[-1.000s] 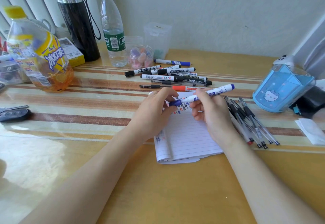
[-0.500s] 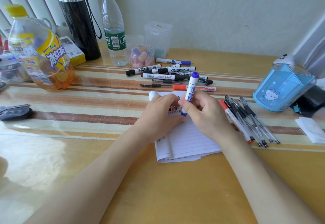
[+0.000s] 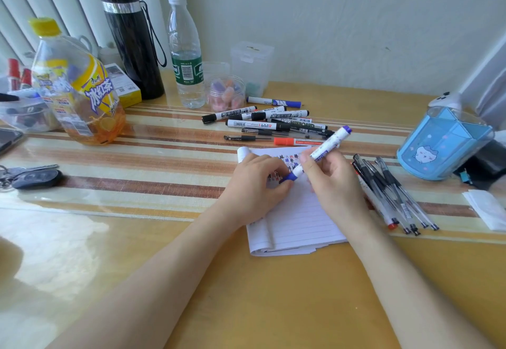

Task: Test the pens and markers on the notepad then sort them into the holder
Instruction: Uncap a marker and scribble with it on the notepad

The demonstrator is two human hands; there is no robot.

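Yellow wood runs across the table [image 3: 246, 294], and a striped mat [image 3: 137, 162] under a glossy sheet crosses the middle of the frame. A pale wall closes off the back.

Your two hands meet just right of centre, over the top of the notepad [image 3: 298, 220]. Your right hand [image 3: 336, 187] grips the barrel of the marker [image 3: 327, 147], which slants from lower left to upper right with its blue upper end pointing at the holder. Your left hand [image 3: 254, 187] rests on the notepad, and its fingertips curl round the marker's blue lower end. So both hands are clamped on the one marker, close together. I cannot tell if the cap is fully seated. Small blue and red scribbles show on the page between your hands.

The holder [image 3: 438, 143], blue with a cartoon face, stands at the right edge of the frame, well apart from your hands. Between it and the notepad lies a fan of gel pens [image 3: 394, 195], their tips toward the lower right.

Above the notepad, a loose heap of black markers [image 3: 273, 122] lies flat, with a red marker [image 3: 293, 141] at its near side, just beside the notepad's top edge.

In the upper left stand an iced-tea bottle [image 3: 79, 88], a black flask [image 3: 131, 39] and a water bottle [image 3: 186, 52]. A small jar [image 3: 226, 92] and a clear box [image 3: 252, 63] sit right of them. A key fob [image 3: 35, 178] lies at the left edge, and a folded tissue [image 3: 487, 211] at the right edge.
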